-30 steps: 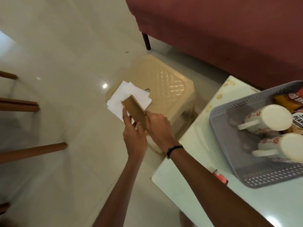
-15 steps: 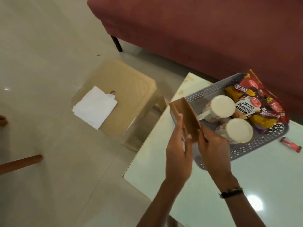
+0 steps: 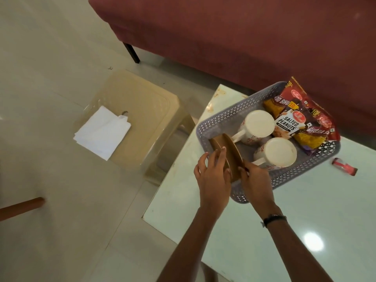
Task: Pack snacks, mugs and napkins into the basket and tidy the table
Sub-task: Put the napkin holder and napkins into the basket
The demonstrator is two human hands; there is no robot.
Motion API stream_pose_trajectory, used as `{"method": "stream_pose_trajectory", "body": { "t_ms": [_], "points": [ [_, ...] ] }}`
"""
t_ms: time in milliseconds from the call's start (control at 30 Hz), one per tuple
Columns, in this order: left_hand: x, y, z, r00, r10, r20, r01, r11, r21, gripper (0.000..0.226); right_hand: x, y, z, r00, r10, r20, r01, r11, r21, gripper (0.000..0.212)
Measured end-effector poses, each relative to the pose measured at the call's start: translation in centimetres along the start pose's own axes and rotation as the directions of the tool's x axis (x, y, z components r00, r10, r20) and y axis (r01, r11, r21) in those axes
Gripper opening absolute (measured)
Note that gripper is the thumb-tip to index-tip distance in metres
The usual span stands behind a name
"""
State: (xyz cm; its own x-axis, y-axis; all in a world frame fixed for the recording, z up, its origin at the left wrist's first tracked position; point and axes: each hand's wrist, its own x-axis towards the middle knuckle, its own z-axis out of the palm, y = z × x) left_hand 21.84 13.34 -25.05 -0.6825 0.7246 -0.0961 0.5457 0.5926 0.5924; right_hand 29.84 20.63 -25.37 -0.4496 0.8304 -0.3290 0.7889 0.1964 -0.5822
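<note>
A grey perforated basket [image 3: 215,121] stands on the white table [image 3: 305,231]. Two white floral mugs [image 3: 258,126] [image 3: 277,152] lie on their sides in it, beside several snack packets [image 3: 301,119], one labelled salted peanuts. Both hands hold a stack of thin brown pieces [image 3: 228,151] upright over the basket's near left end. My left hand [image 3: 211,176] presses its left face and my right hand [image 3: 257,180] grips its lower right edge. A stack of white napkins [image 3: 101,133] lies on a beige plastic stool [image 3: 146,110] left of the table.
A small red wrapper [image 3: 344,166] lies on the table right of the basket. A maroon sofa [image 3: 244,37] runs along the back. A wooden furniture leg [image 3: 20,206] shows at the left over the pale tiled floor.
My hands carried the brown pieces from above the stool and napkins rightward to the basket. They now sit lower, at the basket's near left end.
</note>
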Motion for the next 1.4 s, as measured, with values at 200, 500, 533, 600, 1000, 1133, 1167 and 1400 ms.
{"method": "stream_pose_trajectory", "body": {
  "t_ms": [200,500,533,600,1000,1133,1167,1400],
  "points": [
    [1.3,-4.8,-5.1,0.958,-0.081,-0.274,0.036,0.986,-0.164,0.041,-0.8,-6.4,-1.0,0.923,-0.325,-0.206,0.295,0.941,-0.165,0.022],
    [4.7,-18.8,-13.3,0.889,-0.225,-0.398,0.285,0.954,0.096,0.047,4.8,-20.6,11.8,0.836,-0.490,0.249,0.485,0.870,0.083,0.042],
    [4.9,-19.8,-13.7,0.857,-0.247,-0.451,0.310,0.948,0.070,0.051,5.2,-21.6,13.1,0.834,-0.477,0.278,0.465,0.878,0.111,0.045],
    [5.4,-21.2,-14.7,0.753,-0.384,-0.534,0.402,0.911,-0.088,0.054,5.9,-23.6,15.0,0.859,-0.426,0.284,0.387,0.903,0.186,0.043],
    [10.0,-23.2,-18.0,0.432,-0.895,0.107,0.510,0.145,-0.848,0.040,9.0,-27.6,18.8,0.913,-0.261,0.314,0.164,0.939,0.303,0.038],
    [10.9,-23.1,-18.8,0.462,-0.878,0.124,0.475,0.127,-0.871,0.039,9.2,-27.9,18.6,0.904,-0.233,0.359,0.128,0.948,0.293,0.040],
    [11.0,-23.1,-19.1,0.482,-0.868,0.118,0.453,0.132,-0.882,0.040,9.2,-28.0,18.7,0.898,-0.238,0.371,0.136,0.950,0.281,0.043],
    [12.2,-23.7,-20.3,0.679,-0.731,-0.063,0.319,0.372,-0.871,0.056,9.1,-28.1,19.9,0.905,-0.271,0.328,0.229,0.960,0.161,0.061]
  ]
}}
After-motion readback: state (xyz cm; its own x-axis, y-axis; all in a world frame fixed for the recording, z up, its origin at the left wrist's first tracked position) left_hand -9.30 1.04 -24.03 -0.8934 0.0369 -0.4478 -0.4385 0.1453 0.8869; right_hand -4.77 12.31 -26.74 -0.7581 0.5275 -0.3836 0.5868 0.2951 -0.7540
